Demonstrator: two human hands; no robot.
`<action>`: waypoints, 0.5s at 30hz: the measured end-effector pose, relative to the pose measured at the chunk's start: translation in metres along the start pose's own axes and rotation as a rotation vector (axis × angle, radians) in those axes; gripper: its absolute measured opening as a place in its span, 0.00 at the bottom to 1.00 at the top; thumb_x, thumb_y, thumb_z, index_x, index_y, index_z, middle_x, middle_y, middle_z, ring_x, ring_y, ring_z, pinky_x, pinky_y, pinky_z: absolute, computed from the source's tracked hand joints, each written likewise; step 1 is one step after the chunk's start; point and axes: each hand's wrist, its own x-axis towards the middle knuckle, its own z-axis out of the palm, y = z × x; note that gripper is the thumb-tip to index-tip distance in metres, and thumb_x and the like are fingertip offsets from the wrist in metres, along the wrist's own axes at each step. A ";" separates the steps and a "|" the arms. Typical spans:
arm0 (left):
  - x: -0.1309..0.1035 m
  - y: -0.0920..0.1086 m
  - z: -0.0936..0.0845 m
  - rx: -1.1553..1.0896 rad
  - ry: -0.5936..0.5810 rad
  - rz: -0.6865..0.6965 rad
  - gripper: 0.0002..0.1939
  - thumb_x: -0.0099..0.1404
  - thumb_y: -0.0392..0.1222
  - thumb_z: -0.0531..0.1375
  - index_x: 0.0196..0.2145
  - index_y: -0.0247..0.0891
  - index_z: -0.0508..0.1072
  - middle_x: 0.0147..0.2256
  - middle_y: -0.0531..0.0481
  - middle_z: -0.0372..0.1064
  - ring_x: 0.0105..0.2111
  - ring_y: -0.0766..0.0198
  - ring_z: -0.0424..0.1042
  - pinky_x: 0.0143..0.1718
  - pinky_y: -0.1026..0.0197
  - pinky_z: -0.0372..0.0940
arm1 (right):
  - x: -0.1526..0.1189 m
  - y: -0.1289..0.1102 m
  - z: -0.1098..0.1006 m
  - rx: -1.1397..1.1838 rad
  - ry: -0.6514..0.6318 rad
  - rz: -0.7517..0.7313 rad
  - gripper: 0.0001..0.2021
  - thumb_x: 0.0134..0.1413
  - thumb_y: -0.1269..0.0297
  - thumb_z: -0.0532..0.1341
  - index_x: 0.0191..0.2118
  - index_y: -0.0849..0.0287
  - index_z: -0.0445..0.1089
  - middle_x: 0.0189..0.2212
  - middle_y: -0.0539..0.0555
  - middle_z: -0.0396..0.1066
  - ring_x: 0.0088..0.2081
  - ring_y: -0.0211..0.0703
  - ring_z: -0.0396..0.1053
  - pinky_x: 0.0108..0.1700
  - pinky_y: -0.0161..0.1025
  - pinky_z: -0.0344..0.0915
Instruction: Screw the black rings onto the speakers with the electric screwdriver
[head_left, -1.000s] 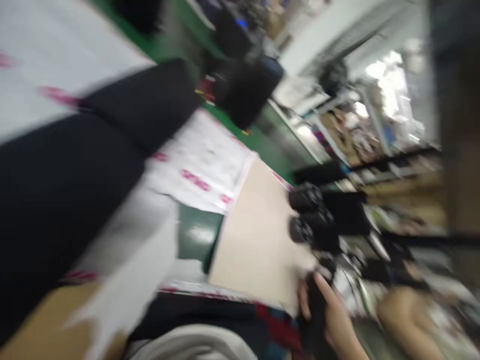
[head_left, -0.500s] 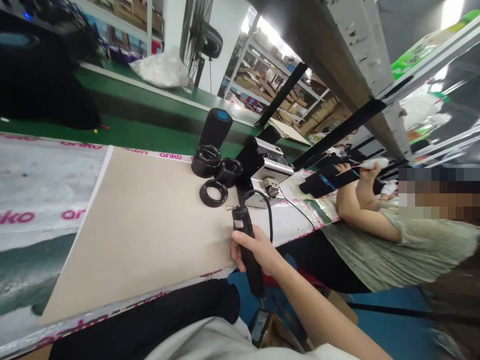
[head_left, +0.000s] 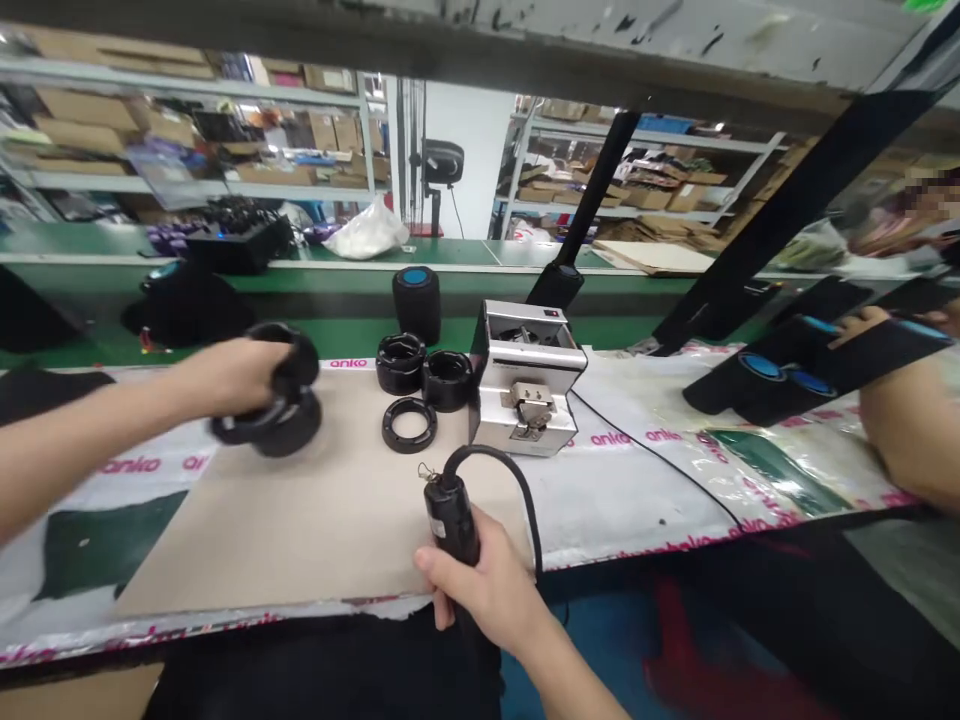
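Note:
My right hand point(head_left: 487, 590) is wrapped round a black electric screwdriver point(head_left: 450, 520), its cable end and wire hook pointing up; the bit end is hidden. At the left, my left hand point(head_left: 232, 378) is closed on black ring-shaped parts point(head_left: 289, 425), blurred by motion, over the beige board point(head_left: 300, 530). How many it holds I cannot tell. Two black round housings point(head_left: 400, 365) stand side by side on the board's far part, with a flat black ring point(head_left: 409, 425) in front of them. Behind stands a black cylindrical speaker point(head_left: 417, 300) with a blue top.
A silver screw feeder machine point(head_left: 529, 390) stands right of the housings, its cord point(head_left: 660, 450) running right. Further right, a co-worker's hand point(head_left: 862, 325) is at several black cylinders with blue ends point(head_left: 763, 367). A dark slanted post point(head_left: 795, 210) rises there. A white bag point(head_left: 367, 230) lies behind.
My left hand has come into view at the left, holding black ring parts. The view has swung left and levelled. My right hand still grips the screwdriver.

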 end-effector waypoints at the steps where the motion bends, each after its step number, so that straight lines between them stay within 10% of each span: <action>1: 0.007 0.009 -0.002 0.037 -0.034 0.030 0.18 0.78 0.49 0.67 0.57 0.35 0.77 0.54 0.42 0.77 0.51 0.52 0.80 0.54 0.45 0.78 | -0.001 0.002 0.000 0.000 0.005 -0.011 0.25 0.58 0.45 0.74 0.42 0.59 0.64 0.26 0.46 0.71 0.20 0.34 0.71 0.23 0.26 0.65; 7: 0.045 0.060 0.002 0.163 -0.169 0.166 0.15 0.76 0.47 0.68 0.53 0.36 0.77 0.49 0.44 0.78 0.48 0.54 0.79 0.51 0.49 0.77 | -0.004 0.007 -0.002 -0.053 0.012 -0.022 0.23 0.58 0.46 0.74 0.42 0.58 0.66 0.27 0.44 0.69 0.21 0.32 0.71 0.25 0.26 0.65; 15: 0.048 0.052 0.002 0.140 -0.196 0.230 0.18 0.64 0.40 0.69 0.51 0.35 0.77 0.47 0.41 0.79 0.43 0.53 0.79 0.40 0.57 0.72 | -0.006 0.003 -0.004 -0.072 -0.018 0.031 0.22 0.57 0.48 0.74 0.41 0.58 0.68 0.27 0.46 0.72 0.22 0.33 0.72 0.27 0.27 0.68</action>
